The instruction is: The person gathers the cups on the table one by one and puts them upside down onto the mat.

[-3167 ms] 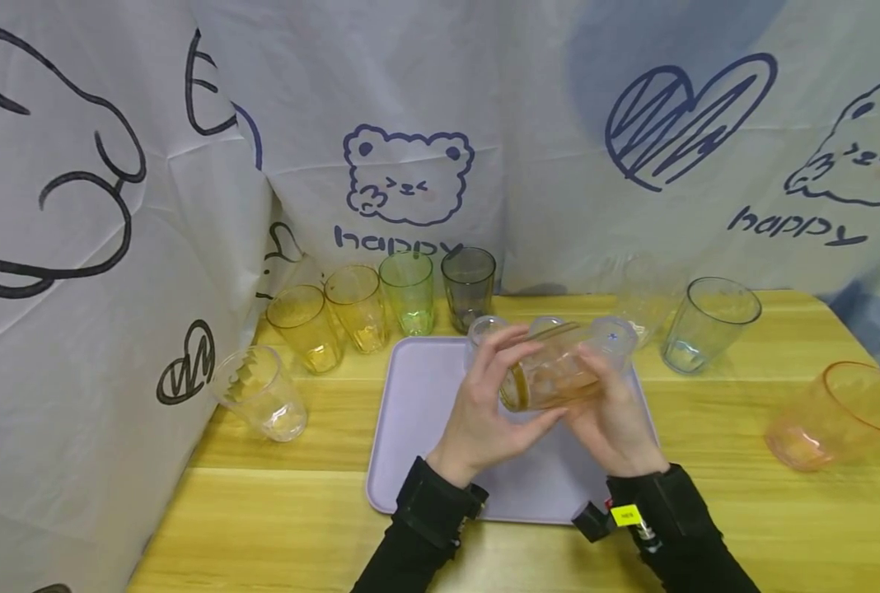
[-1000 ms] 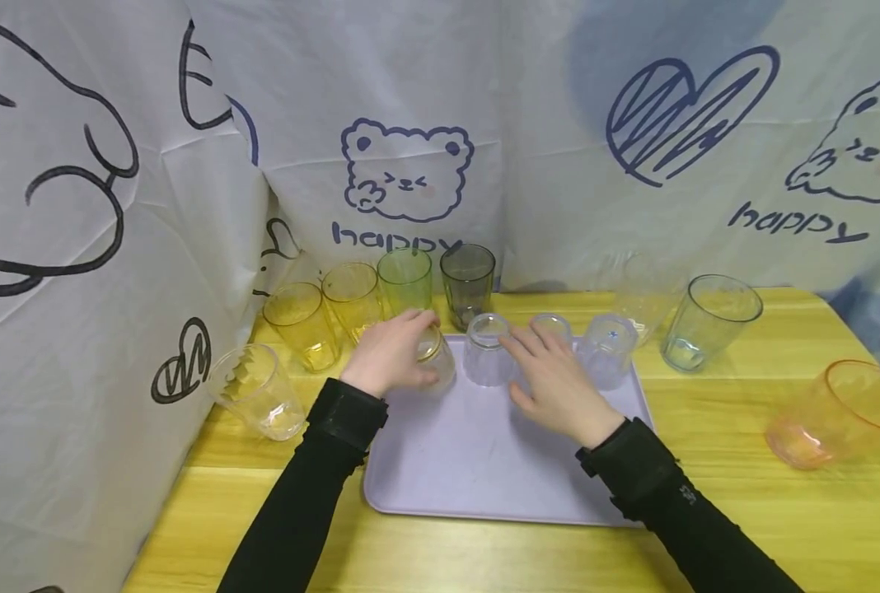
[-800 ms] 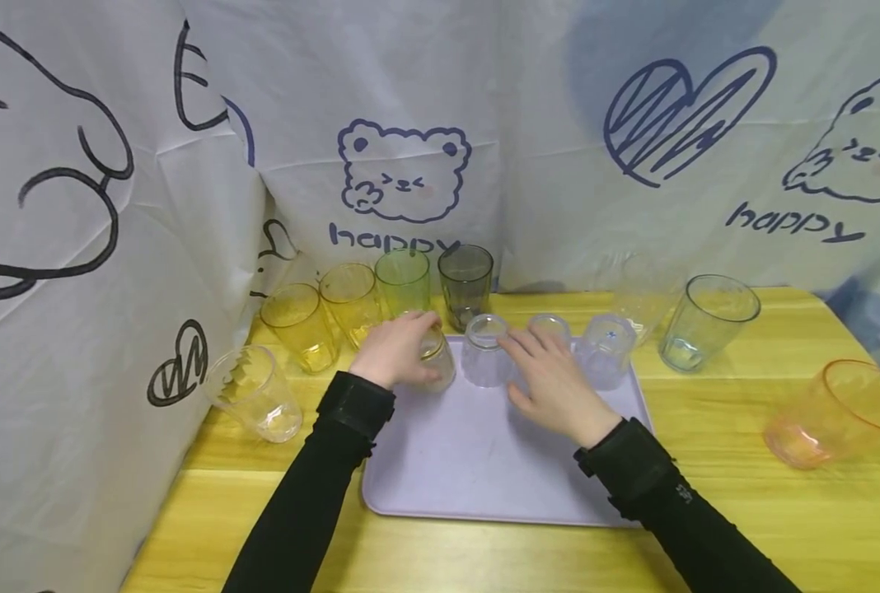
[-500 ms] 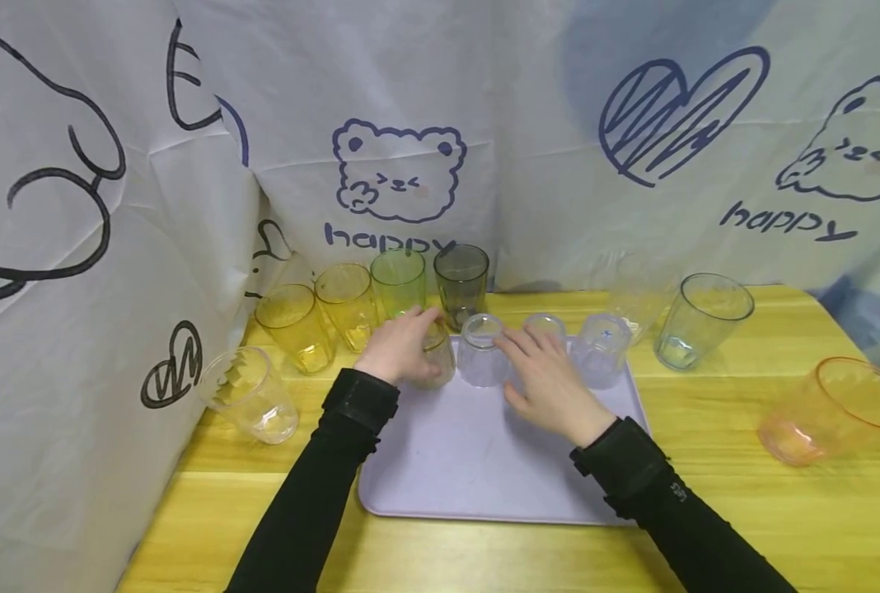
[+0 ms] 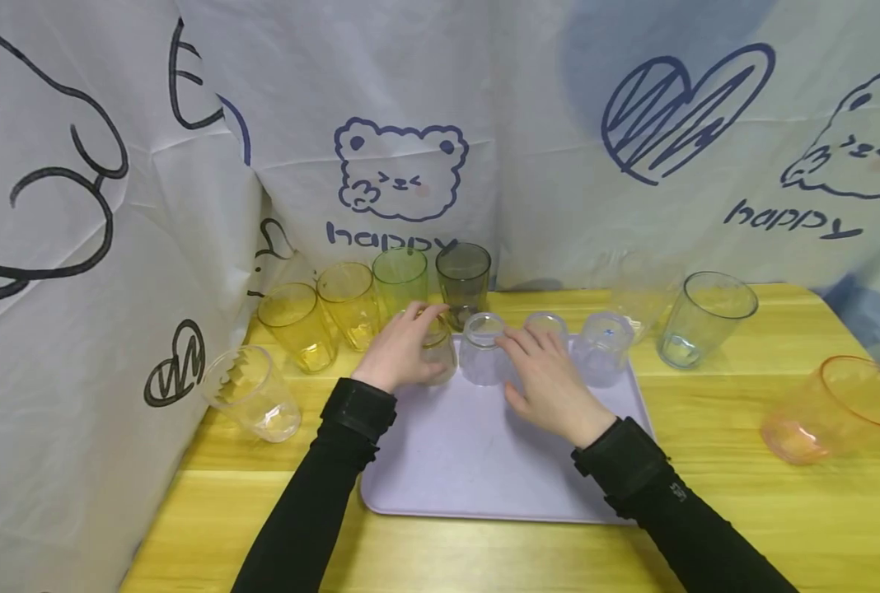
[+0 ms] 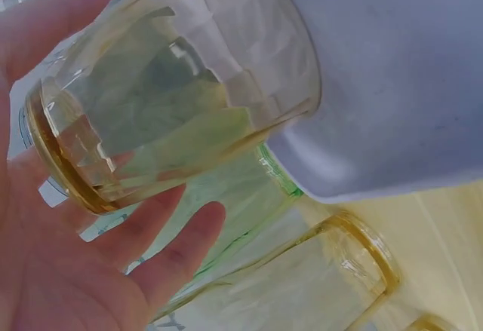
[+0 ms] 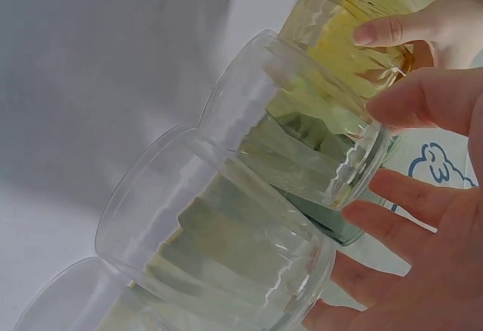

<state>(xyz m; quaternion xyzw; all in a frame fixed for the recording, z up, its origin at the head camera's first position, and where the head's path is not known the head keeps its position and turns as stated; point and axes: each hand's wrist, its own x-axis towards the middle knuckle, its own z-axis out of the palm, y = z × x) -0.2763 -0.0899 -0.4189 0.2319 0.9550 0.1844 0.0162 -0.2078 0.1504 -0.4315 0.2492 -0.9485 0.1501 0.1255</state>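
Note:
My left hand (image 5: 403, 350) holds an amber-tinted glass (image 5: 440, 362), which stands upside down at the back left corner of the lilac tray (image 5: 499, 461). In the left wrist view the thumb and fingers lie on either side of the amber glass's base. My right hand (image 5: 551, 379) hovers at the upturned clear glasses, its fingers extended and spread near the base of the clear glass (image 5: 482, 362) beside the amber one. Another clear glass (image 5: 546, 319) is partly hidden behind the right fingers. A third clear glass (image 5: 603, 350) stands upturned at the row's right end.
Behind the tray stand two yellow glasses (image 5: 299, 329), a green glass (image 5: 400, 280) and a grey glass (image 5: 463, 284). A clear glass (image 5: 258, 395) is at left. A blue-grey glass (image 5: 707, 321) and an orange-rimmed glass (image 5: 829, 412) stand right on the wooden table (image 5: 714, 461).
Both hands earlier held the amber glass tilted over the tray; it now stands upside down at the back left. My right hand has shifted to the clear glasses. Over the last second little moves.

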